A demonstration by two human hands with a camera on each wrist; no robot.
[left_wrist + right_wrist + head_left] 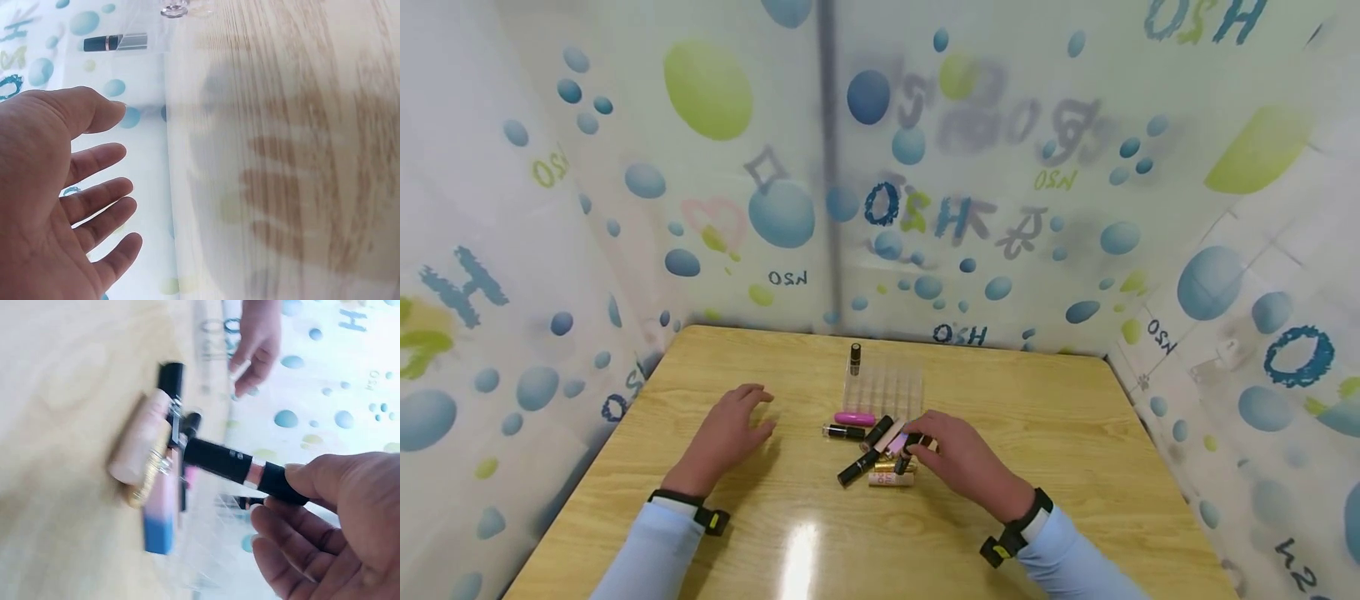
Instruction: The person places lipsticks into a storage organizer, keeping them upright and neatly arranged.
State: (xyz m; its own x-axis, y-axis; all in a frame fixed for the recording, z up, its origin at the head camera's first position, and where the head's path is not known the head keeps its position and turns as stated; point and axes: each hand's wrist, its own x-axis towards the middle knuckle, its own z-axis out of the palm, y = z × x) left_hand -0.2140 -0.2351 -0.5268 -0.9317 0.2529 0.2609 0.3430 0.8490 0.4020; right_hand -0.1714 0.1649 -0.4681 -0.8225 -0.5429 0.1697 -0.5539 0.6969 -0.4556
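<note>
My right hand [958, 462] pinches the end of a black lipstick tube [219, 459] with a pinkish band, between thumb and fingers. It holds the tube tilted above a small pile. In that pile lie a pale pink tube [140, 437], a gold tube [147, 478], a pink-and-blue tube [159, 519] and several black tubes, one of them [857, 469] at the near left. Off to the left, my left hand [726, 437] hovers over the table with fingers spread and nothing in it. Behind the pile is a clear divided organizer [895, 390]; one black-capped lipstick [855, 358] stands at its back left corner.
A bright pink tube [855, 418] and a black tube with a clear end [842, 432] lie before the organizer's front edge. The wooden table [1015, 400] meets patterned curtains [887, 300] at its back and sides.
</note>
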